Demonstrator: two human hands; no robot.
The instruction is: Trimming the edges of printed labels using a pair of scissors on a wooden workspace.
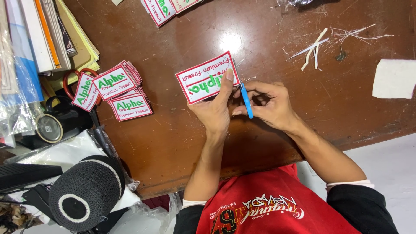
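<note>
Two hands over a brown bench (182, 143), worn and scratched wood by the look of it. The left hand (214, 110) is pinched shut on one rectangular embroidered patch (207, 78), white cloth with a red stitched border and green and red lettering, thumb pressed across its right end. The right hand (271, 104) sits just right of that patch, fingers curled closed around small blue-handled scissors (247, 102), the blue part poking out between the two hands and touching the patch's right edge.

Counting the rest: left of the held patch there's a loose stack of patches (117, 89), same design, about three faces showing on top with more fanned out underneath, can't get an exact number. Up and left of the held patch, two more patches (162, 8) are cut off by the frame edge. To the right of it, a small cluster of thin white trimmings (314, 47) lies on the wood, and farther right one plain white cloth piece (394, 78).

Far left of the patch sits a pile of books and papers (47, 34), one red-handled pair of scissors (71, 82) under the stack, and lower down one black knitted round cap (86, 193) with a white ring.
</note>
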